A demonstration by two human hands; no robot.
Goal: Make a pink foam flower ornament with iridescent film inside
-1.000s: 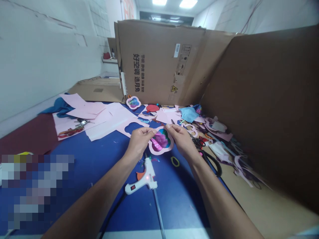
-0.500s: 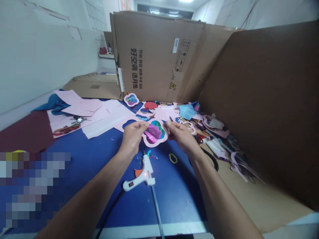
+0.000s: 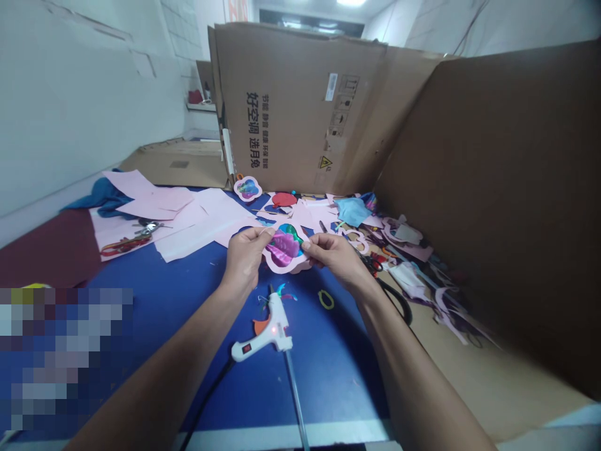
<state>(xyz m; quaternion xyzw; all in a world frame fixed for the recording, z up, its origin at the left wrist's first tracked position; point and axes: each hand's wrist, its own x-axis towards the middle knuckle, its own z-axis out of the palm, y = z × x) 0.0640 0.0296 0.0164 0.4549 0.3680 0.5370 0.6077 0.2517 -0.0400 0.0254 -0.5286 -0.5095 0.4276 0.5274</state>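
Note:
Between my hands is a pink paper cutout (image 3: pixel 285 248) with a lobed outline and a shiny magenta, green and blue foil centre. My left hand (image 3: pixel 245 258) pinches its left edge between thumb and fingers, and my right hand (image 3: pixel 334 257) pinches its right side. A white hot glue gun (image 3: pixel 268 330) lies on the blue work surface (image 3: pixel 188 313) below my hands, touching neither. Its black cord (image 3: pixel 209 394) runs towards the bottom edge, and a thin grey rod (image 3: pixel 295 394) extends from it.
Pink paper sheets (image 3: pixel 200 219) overlap at the far left, beside a similar foil cutout (image 3: pixel 247 188). Black-handled scissors (image 3: pixel 397 300), a yellow ring (image 3: pixel 325 299) and scattered paper scraps (image 3: pixel 408 263) lie nearby. Cardboard panels (image 3: pixel 291 106) stand behind and right.
The cutout has turned in my fingers and shifted slightly left. My hands have come closer together, and my right hand now grips nearer its middle.

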